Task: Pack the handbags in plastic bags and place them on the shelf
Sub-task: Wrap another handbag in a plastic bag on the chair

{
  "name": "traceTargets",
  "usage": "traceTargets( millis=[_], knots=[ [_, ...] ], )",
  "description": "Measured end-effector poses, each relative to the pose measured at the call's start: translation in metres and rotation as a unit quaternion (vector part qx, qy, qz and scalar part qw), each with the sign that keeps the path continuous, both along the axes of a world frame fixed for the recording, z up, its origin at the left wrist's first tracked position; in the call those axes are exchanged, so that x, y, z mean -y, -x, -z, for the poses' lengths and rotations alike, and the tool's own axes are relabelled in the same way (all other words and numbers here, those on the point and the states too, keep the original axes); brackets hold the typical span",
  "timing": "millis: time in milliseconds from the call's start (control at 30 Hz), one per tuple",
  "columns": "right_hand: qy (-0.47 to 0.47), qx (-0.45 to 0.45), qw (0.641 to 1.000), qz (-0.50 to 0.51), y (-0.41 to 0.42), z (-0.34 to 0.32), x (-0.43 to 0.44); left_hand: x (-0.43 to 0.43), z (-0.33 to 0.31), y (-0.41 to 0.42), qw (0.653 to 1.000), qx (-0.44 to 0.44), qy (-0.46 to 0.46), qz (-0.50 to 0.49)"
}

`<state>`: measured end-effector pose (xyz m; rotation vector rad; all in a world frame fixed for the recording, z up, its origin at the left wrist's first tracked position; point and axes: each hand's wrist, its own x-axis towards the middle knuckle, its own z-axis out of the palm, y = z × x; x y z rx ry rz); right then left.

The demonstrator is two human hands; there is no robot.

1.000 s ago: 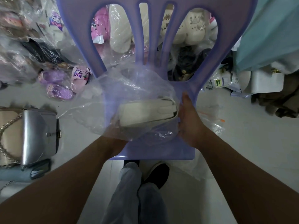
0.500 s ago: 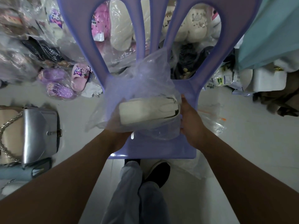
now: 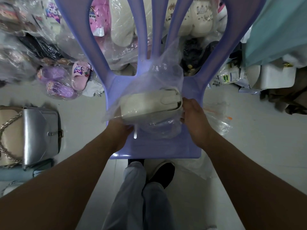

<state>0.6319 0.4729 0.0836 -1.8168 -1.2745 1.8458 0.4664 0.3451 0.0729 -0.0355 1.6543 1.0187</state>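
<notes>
Head view, looking down on a purple plastic chair whose slatted back points to the far side. The white handbag lies on its side in the middle of the seat, long axis running left to right, already inside a clear plastic bag. The loose mouth of the film stands up crumpled on the far side, against the chair's slats. The left hand meets the near-left corner of the wrapped handbag. Its fingers pass beneath the film and the handbag and are hidden, so whether they are spread or closed cannot be told. The right hand is at the right end of the handbag, back of the hand upward, fingers curled in against that end and gripping it through the plastic. On the floor to the left lies a silver handbag, touching a beige bag with a chain strap at the frame edge. Farther left, purple slippers and a pink slipper lie wrapped in plastic. A loose clear bag lies on the floor just right of the chair. Teal cloth hangs at the far right. The person's pale trouser legs and a dark shoe show at the near edge of the seat.
</notes>
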Motion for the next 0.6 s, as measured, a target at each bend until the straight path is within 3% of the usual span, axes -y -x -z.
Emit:
traceTargets(
  millis=[133,200,333,433,600],
  knots=[
    [-0.08,-0.032,0.996,-0.017,0.0,-0.011,-0.001,-0.005,0.007,0.002,0.997,-0.053,0.039,0.028],
    [-0.145,-0.026,0.989,-0.016,-0.002,-0.013,0.008,-0.009,0.013,0.009,0.995,-0.04,0.076,0.056],
    [-0.22,-0.012,0.975,-0.035,-0.011,-0.003,0.04,-0.015,0.009,0.016,0.992,-0.091,0.054,-0.071],
    [-0.22,0.01,0.97,-0.104,-0.02,0.007,0.053,-0.023,-0.001,0.019,0.986,0.038,-0.027,-0.157],
    [-0.206,0.01,0.973,-0.108,-0.024,0.0,0.042,-0.026,0.002,0.031,0.982,0.154,-0.042,-0.102]
  ],
)
